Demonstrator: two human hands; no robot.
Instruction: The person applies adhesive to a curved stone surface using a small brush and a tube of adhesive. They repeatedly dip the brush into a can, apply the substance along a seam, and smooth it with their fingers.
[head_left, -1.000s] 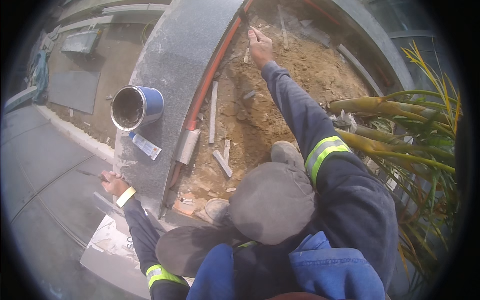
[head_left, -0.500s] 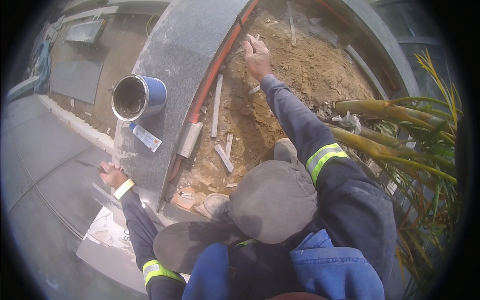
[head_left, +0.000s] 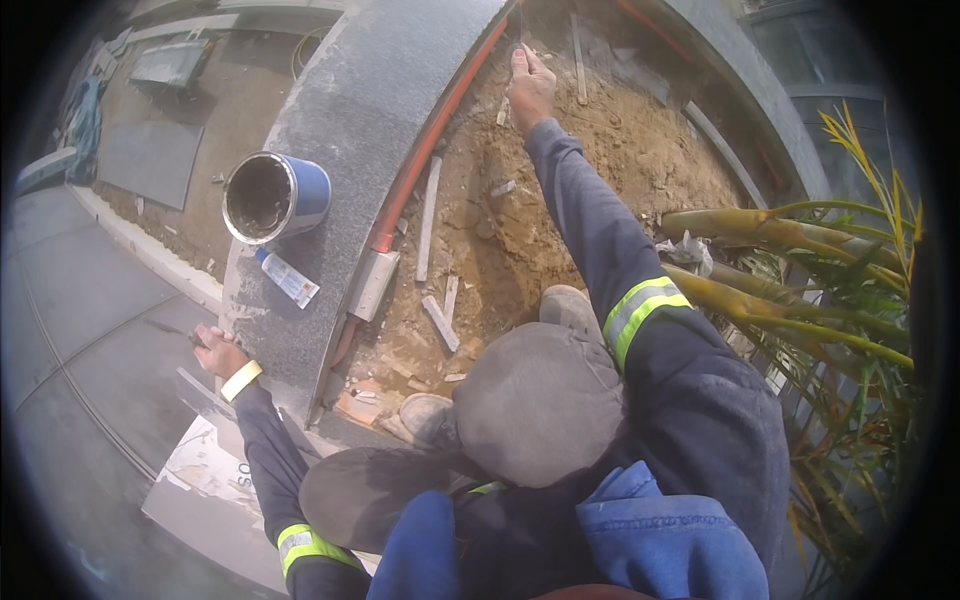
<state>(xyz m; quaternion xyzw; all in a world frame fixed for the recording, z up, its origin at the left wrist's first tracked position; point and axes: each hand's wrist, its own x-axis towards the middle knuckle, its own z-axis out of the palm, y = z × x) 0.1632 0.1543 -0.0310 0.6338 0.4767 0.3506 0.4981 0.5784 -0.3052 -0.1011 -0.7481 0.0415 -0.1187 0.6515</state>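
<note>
My right hand [head_left: 530,90] reaches far forward over the soil bed, fingers closed round a slim dark tool [head_left: 515,28] whose tip is at the inner edge of the stone slab. The tool's exact kind is hard to make out. To the left, my left hand [head_left: 219,353] hangs by the slab's outer edge, closed on a thin dark-bladed tool [head_left: 172,328] that points away to the left. On the grey stone slab [head_left: 350,120] between them stand an open blue-and-white can [head_left: 311,192] with dark residue inside and, beside it, a white tube with a blue cap [head_left: 290,281].
An orange-red pipe [head_left: 425,145] runs along the slab's inner side. Sandy soil [head_left: 620,160] with loose stone strips [head_left: 428,220] lies before my knees. Palm stems [head_left: 760,222] lean in from the right. A pale board [head_left: 205,475] lies at lower left.
My right hand has moved farther forward and slightly right along the slab's inner edge, carrying its tool. My left hand has barely shifted; the can and tube stay put.
</note>
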